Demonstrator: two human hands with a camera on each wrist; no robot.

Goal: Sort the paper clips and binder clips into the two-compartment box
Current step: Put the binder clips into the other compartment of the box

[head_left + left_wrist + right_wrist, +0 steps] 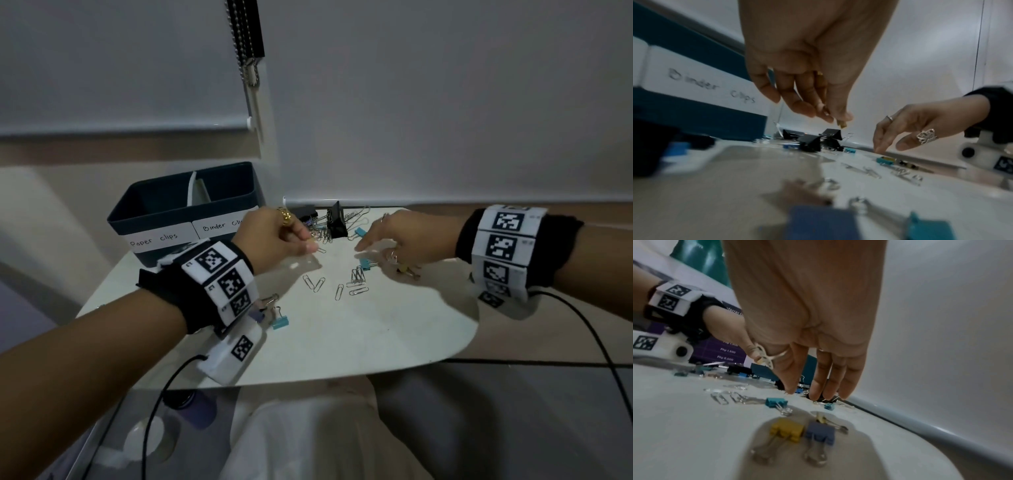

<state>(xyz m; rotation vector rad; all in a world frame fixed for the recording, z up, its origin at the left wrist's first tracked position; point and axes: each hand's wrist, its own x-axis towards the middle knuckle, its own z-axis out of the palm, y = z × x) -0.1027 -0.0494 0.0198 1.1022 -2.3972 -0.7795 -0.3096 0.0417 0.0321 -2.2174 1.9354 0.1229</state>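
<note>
Yellow binder clip (787, 429) lies under the slack, empty right hand (803, 318); left hand (805, 53) pinches something small

The place reads as an office or study corner. A small white table (359, 329) stands against a plain wall, with a roller blind (120, 68) and its bead chain (245, 44) at upper left. At left centre sits a dark organiser box (178, 205) hand-labelled "Paper clips" and "Binder clips", beside scattered stationery clips (356, 284).

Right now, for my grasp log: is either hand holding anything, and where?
Left hand pinches a small yellowish piece between fingertips; what it is cannot be told. Right hand holds nothing.
</note>
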